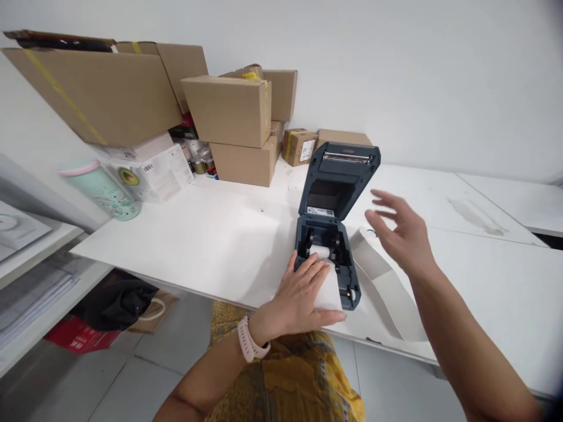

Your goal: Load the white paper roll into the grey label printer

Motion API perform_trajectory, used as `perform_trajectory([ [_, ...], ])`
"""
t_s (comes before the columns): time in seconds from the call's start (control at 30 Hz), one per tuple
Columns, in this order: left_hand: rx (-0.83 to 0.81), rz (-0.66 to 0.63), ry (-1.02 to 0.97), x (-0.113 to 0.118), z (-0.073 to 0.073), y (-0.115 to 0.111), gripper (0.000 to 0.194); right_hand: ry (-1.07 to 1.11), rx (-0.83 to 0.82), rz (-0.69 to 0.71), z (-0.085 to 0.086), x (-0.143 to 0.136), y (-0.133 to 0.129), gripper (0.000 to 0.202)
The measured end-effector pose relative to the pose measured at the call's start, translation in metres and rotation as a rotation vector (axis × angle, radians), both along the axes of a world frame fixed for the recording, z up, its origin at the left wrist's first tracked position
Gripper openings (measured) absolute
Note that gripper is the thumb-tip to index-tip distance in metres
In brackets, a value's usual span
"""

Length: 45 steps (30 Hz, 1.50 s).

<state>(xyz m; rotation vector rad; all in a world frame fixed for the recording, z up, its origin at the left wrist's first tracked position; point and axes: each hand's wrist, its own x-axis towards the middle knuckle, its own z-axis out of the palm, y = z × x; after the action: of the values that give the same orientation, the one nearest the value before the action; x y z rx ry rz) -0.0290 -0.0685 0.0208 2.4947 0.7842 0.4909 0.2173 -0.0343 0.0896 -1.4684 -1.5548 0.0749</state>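
Nearest, the left hand [301, 293] lies with its grip spread flat across a white paper strip [331, 293] — at the near end of the dark blue-grey plastic printer [335, 225], lid raised, standing on the white bench [246, 223]. The right hand [402, 231] hovers to the right — grip loosely spread. Brown cardboard boxes [229, 111] stack far left.

Two hands [303, 290], one printer [329, 196], one paper roll [319, 251], one tumbler [102, 190], one wristband [248, 341], at least seven cardboard boxes [226, 111] (some overlapping)

mint tumbler [108, 190] beside white box [162, 176] | large yellow-taped carton [109, 91] | black cloth [116, 305] over red package [83, 336]
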Motion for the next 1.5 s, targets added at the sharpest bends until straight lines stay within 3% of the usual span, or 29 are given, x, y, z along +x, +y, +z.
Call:
perform_trajectory([
  [0.1, 0.045, -0.086, 0.056, -0.007, -0.003, 0.005, 0.108, -0.174, 0.177, -0.074, 0.026, 0.005, 0.022, 0.057],
  [0.17, 0.084, -0.127, 0.087, -0.009, -0.004, 0.008, 0.111, -0.27, 0.23, -0.104, 0.049, 0.006, 0.043, 0.059],
  [0.27, 0.124, -0.122, 0.124, -0.008, -0.004, 0.01, 0.095, -0.329, 0.166, -0.124, 0.076, 0.002, 0.075, 0.059],
  [0.33, 0.142, -0.106, 0.143, -0.007, -0.004, 0.009, 0.08, -0.345, 0.068, -0.115, 0.085, -0.002, 0.092, 0.058],
  [0.47, 0.169, -0.111, 0.167, -0.006, -0.004, 0.007, 0.074, -0.389, -0.058, -0.044, 0.082, -0.002, 0.116, 0.059],
  [0.63, 0.172, -0.118, 0.154, -0.007, -0.002, 0.009, 0.071, -0.474, -0.037, -0.067, 0.074, 0.013, 0.141, 0.068],
  [0.8, 0.161, -0.135, 0.138, -0.007, 0.0, 0.015, 0.068, -0.435, -0.037, -0.041, 0.072, 0.023, 0.156, 0.065],
  [1.13, 0.16, -0.138, 0.158, -0.006, -0.004, 0.014, 0.068, -0.412, -0.071, -0.006, 0.078, 0.02, 0.146, 0.058],
  [1.3, 0.157, -0.142, 0.176, -0.006, -0.005, 0.013, 0.075, -0.378, -0.16, -0.032, 0.088, 0.006, 0.122, 0.063],
  [1.5, 0.24, -0.124, 0.116, -0.007, -0.013, 0.013, 0.064, -0.233, -0.192, 0.156, 0.1, -0.002, 0.08, 0.076],
])
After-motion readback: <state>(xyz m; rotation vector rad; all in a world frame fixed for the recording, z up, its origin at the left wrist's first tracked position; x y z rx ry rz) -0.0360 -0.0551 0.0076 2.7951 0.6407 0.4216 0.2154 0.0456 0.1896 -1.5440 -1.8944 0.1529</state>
